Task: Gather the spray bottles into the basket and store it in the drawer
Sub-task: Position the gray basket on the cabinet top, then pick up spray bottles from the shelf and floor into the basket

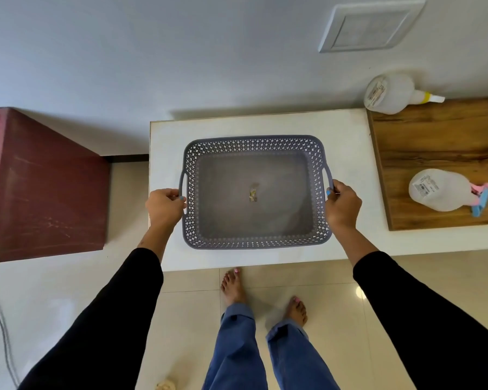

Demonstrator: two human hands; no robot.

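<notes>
A grey perforated basket [254, 142] sits over the white counter [347, 136], with only a small scrap inside it. My left hand [164, 206] grips its left handle and my right hand [343, 206] grips its right handle. Two translucent spray bottles lie on their sides to the right: one with a yellow-and-white nozzle [389, 92] at the back edge of the wooden board, and one with a pink-and-blue trigger [440, 190] on the board, nearer to me.
The wooden board [434, 136] covers the counter's right part. A dark red cabinet [45, 178] stands to the left across a gap of floor. A white wall panel [369, 26] is behind. A cable [0, 327] runs along the floor at left.
</notes>
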